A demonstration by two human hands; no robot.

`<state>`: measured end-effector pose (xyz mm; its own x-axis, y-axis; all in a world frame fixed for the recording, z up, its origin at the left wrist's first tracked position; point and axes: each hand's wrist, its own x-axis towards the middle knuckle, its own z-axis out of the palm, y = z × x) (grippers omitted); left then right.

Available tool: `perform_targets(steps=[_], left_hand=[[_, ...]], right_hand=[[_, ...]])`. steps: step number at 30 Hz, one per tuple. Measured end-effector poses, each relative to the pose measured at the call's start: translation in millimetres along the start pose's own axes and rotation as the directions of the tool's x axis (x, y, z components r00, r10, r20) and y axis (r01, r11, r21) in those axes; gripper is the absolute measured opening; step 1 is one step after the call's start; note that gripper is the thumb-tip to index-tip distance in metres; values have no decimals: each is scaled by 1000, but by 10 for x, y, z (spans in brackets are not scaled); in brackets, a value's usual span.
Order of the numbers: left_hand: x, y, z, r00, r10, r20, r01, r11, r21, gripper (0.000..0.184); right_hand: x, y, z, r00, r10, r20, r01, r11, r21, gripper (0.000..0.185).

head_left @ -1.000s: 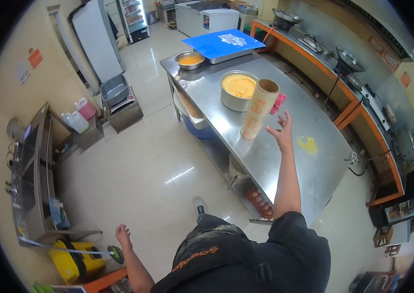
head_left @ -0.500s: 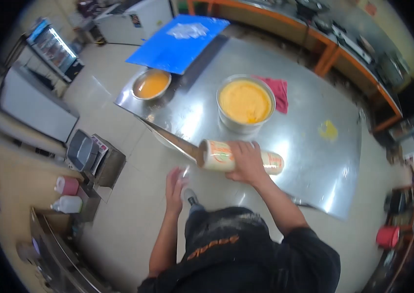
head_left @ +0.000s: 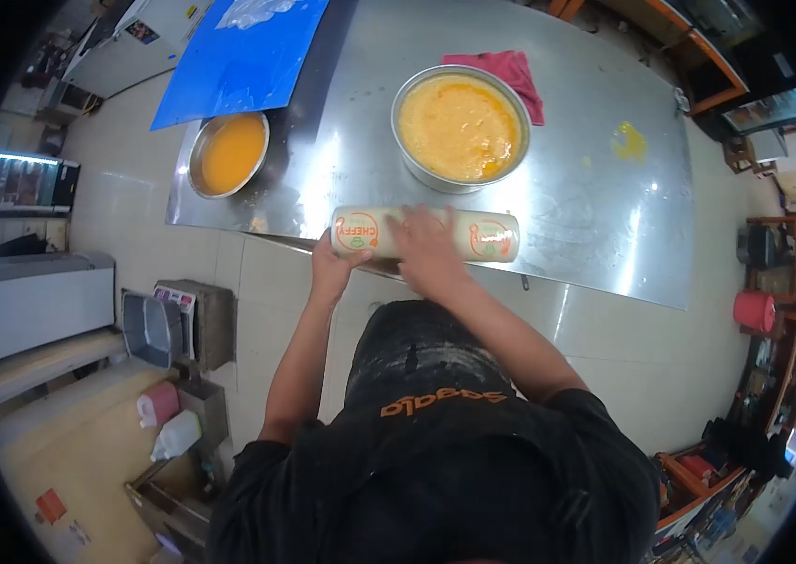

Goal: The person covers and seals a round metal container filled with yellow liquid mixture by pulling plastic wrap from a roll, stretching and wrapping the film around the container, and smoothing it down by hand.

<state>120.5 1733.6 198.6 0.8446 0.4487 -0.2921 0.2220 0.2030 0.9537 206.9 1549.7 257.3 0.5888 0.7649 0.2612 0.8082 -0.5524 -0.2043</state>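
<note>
A thick roll of plastic cling film, labelled CHEFFY, lies crosswise at the near edge of the steel table. My left hand is closed around its left end, thumb on the near side. Over the middle of the roll is my right hand; motion blurs its fingers, so their grip is unclear. Just beyond the roll stands a round metal pot filled nearly to the rim with a yellow-orange mixture. Further left sits a metal bowl of orange liquid.
A blue board with crumpled clear plastic on it reaches over the table's far left. A red cloth lies behind the pot. A yellow smear marks the tabletop at right. A grey tub stands left, off the table.
My left hand has come up from beside the roll and taken its left end. The roll now lies level, its label turned up. The view has tilted down and moved closer to the table.
</note>
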Motion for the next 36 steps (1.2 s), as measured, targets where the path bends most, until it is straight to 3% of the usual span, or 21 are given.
perform_targets(steps=[2, 3, 4, 5, 7, 9, 10, 13, 14, 15, 18, 19, 20, 21, 23, 24, 25, 31, 36], left_hand=[[21, -87, -17, 1000, 2, 17, -3, 998, 65, 54], [127, -88, -53, 1000, 29, 11, -30, 994, 102, 56], [160, -123, -57, 999, 38, 21, -37, 999, -9, 59], [220, -66, -60, 1000, 23, 13, -23, 999, 30, 59], [184, 23, -30, 998, -57, 28, 54, 993, 109, 59], [204, 117, -29, 995, -87, 52, 77, 981, 177, 57], [216, 184, 0, 996, -81, 45, 71, 978, 198, 57], [356, 266, 30, 996, -84, 14, 79, 971, 225, 57], [432, 326, 35, 994, -108, -6, 106, 963, 248, 57], [459, 382, 39, 990, -140, -20, 140, 952, 274, 58], [422, 861, 253, 983, -123, -139, 183, 750, 635, 62], [444, 843, 219, 993, 114, 8, -78, 626, 776, 62], [461, 793, 155, 930, 317, 186, -315, 427, 848, 62], [489, 738, 88, 800, 466, 379, -502, 174, 847, 61], [515, 708, 39, 748, 348, 565, -654, 240, 717, 64], [504, 771, 65, 706, 313, 635, -707, 247, 663, 65], [503, 804, 82, 656, 282, 701, -755, 255, 604, 65], [574, 483, -95, 594, 402, 697, -803, 351, 482, 53], [584, 484, -104, 591, 444, 674, -805, 371, 463, 48]], right_hand=[[-246, 335, -417, 989, 146, -1, -139, 948, 285, 56], [-467, 612, -451, 969, 214, -122, -141, 889, 436, 49], [-680, 894, -352, 940, 246, -237, -146, 916, 373, 45], [-830, 1073, -435, 892, 382, -241, -313, 907, 280, 43], [-1086, 1355, -305, 834, 543, -97, -475, 796, 376, 44], [-1150, 1336, -188, 655, 706, 269, -568, 225, 792, 41], [-1144, 1345, -150, 577, 678, 456, -525, -120, 843, 40], [-1102, 1261, -21, 637, 686, 352, -541, 73, 838, 40], [-1056, 1260, -25, 658, 701, 274, -577, 236, 782, 39], [-1004, 1195, -1, 613, 748, 254, -555, 179, 812, 37], [-775, 1009, -17, 456, 876, 156, -500, 107, 860, 27], [-776, 1010, 18, 459, 879, 133, -516, 141, 845, 25], [-774, 1001, 60, 464, 879, 113, -532, 174, 828, 24], [-779, 989, 90, 471, 877, 97, -550, 205, 810, 23], [-786, 951, 51, 613, 780, -129, -674, 600, 431, 24], [-774, 909, -5, 697, 690, -196, -667, 724, 178, 25], [-766, 855, -73, 732, 662, -163, -643, 750, 158, 27], [-739, 558, -173, 905, 413, -98, -417, 909, -22, 41], [-787, 468, -180, 928, 373, -25, -373, 928, 11, 51]])
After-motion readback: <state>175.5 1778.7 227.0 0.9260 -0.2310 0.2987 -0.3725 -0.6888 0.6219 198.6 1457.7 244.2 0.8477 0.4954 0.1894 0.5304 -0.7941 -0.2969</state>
